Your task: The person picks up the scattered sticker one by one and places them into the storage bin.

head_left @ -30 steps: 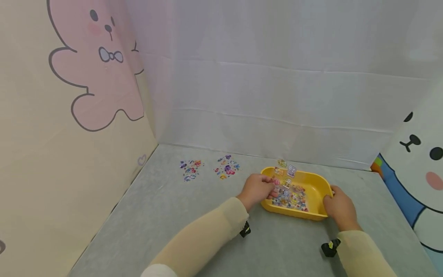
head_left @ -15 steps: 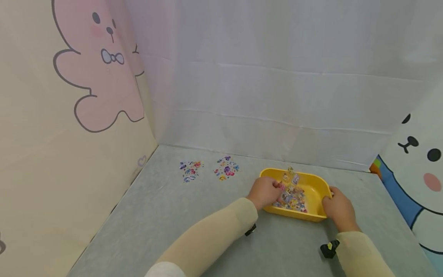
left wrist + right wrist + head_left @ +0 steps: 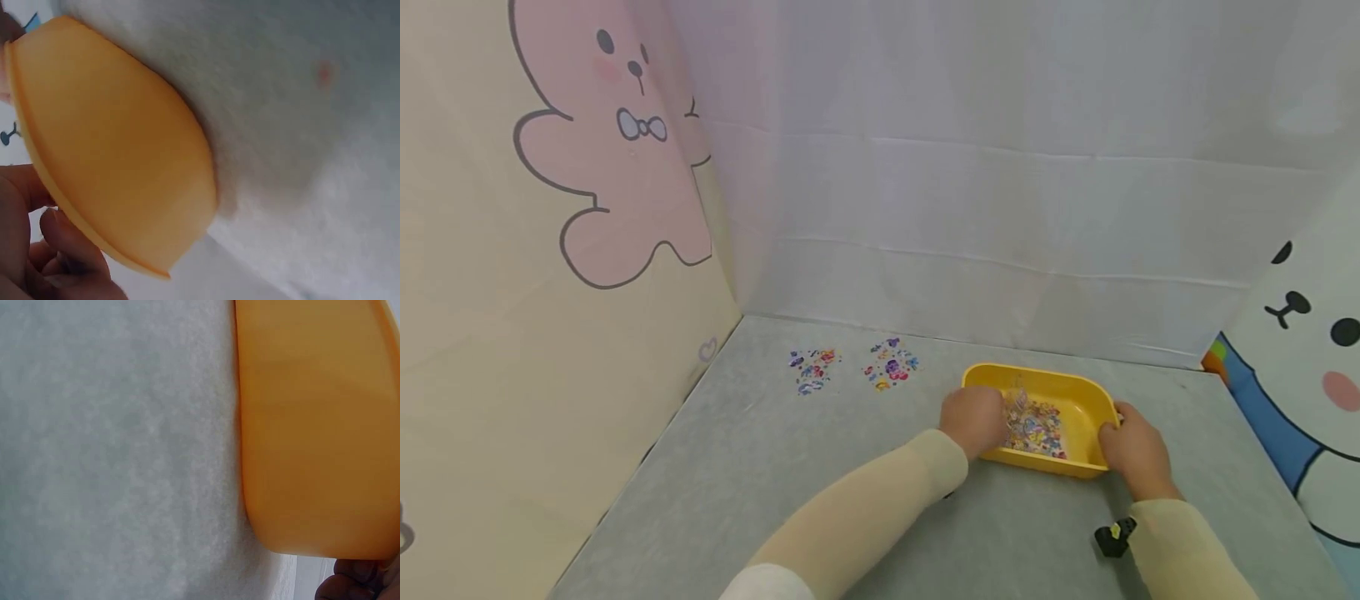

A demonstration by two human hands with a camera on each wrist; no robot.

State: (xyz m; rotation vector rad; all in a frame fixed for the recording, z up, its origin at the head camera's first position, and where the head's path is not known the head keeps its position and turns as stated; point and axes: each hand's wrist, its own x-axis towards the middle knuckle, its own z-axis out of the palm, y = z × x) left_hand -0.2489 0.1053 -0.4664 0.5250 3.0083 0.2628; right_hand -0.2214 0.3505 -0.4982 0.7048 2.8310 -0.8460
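Observation:
A yellow plastic tray [image 3: 1078, 417] stands on the grey table. My right hand [image 3: 1138, 450] grips its right end, and in the right wrist view its fingers [image 3: 356, 584] show at the tray's corner. My left hand [image 3: 973, 419] reaches over the tray's left end with curled fingers, pinching a clear sticker sheet [image 3: 1019, 397] low inside the tray. The fingertips are hidden behind the hand in the head view. Beneath lies a layer of colourful sticker sheets [image 3: 1043, 433]. In the left wrist view the curled left fingers [image 3: 72, 240] are right at the tray's rim.
Two clear sheets of flower stickers, a left one [image 3: 812, 371] and a right one [image 3: 891, 367], lie flat on the table [image 3: 760, 467] left of the tray. A white cloth wall [image 3: 1000, 208] rises behind, with printed cloth at both sides.
My left hand has moved slightly right and down, turning and lowering the sticker sheet from above the tray into it. My right hand keeps its grip on the tray.

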